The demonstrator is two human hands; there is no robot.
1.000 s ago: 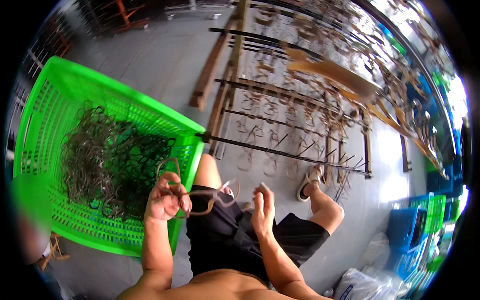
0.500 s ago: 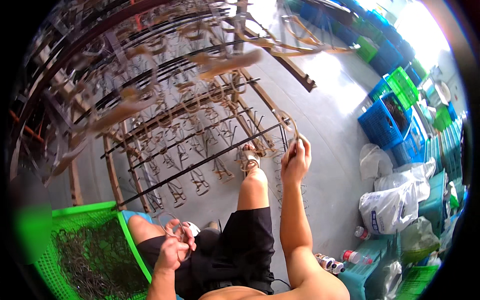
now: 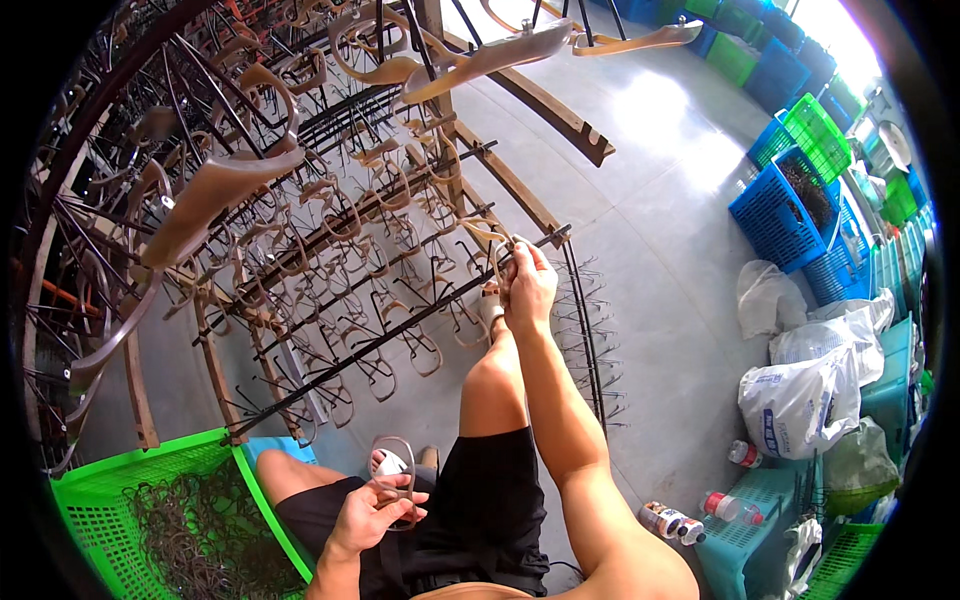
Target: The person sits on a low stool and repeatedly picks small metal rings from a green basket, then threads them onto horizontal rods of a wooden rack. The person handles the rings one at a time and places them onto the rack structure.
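Observation:
My left hand (image 3: 365, 520) is closed on a brownish eyeglass frame (image 3: 410, 448), held upright above my lap. At the right end of a dark metal rod (image 3: 395, 330), my right hand (image 3: 530, 288) pinches a tan eyeglass frame (image 3: 484, 231). My fingers partly hide that frame, and I cannot tell whether it touches the rod. Along the rod, many brown frames (image 3: 420, 352) hang from thin hooks. More eyeglass frames (image 3: 215, 215), large and close, hang at the upper left.
A green basket (image 3: 88, 505) full of dark wiry pieces stands at my left. Wooden rails (image 3: 505, 180) support the rods. A second hooked rod (image 3: 583, 335) is beyond my right forearm. Blue crates (image 3: 775, 220), white plastic bags (image 3: 805, 400) and bottles (image 3: 662, 520) line the right side.
My right hand has moved left with its frame, to the rod's end. My left hand has shifted slightly right and down, its frame now upright. The view has turned a little.

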